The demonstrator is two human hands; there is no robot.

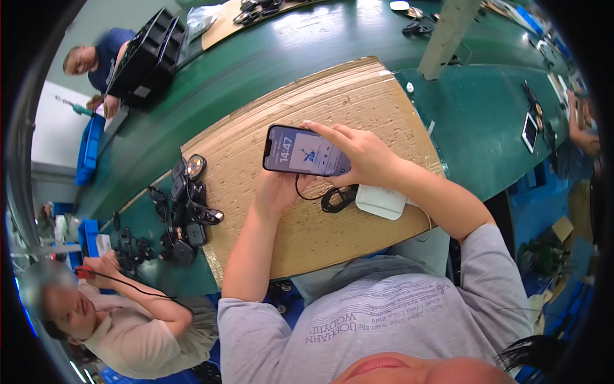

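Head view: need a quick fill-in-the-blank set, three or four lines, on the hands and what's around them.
1. Both hands hold a ____ with a lit screen.
2. The right hand grips its right end; the left hand supports it from ____.
3. The white pad lies on a sheet of ____.
4. The pile of black parts lies to the person's ____.

Missing: smartphone; below; cardboard; left

Lit rectangular phone screen (306, 151) held over cardboard, bluish-grey

Phone (306, 151): dark frame, lit grey-blue screen. Cardboard sheet (332, 102): plain brown, at centre. Table (486, 121): green, toward 2 o'clock. White pad (381, 201). Black cable (332, 198). Black parts (185, 211) at 9 o'clock. Grey T-shirt (384, 313) with darker print.
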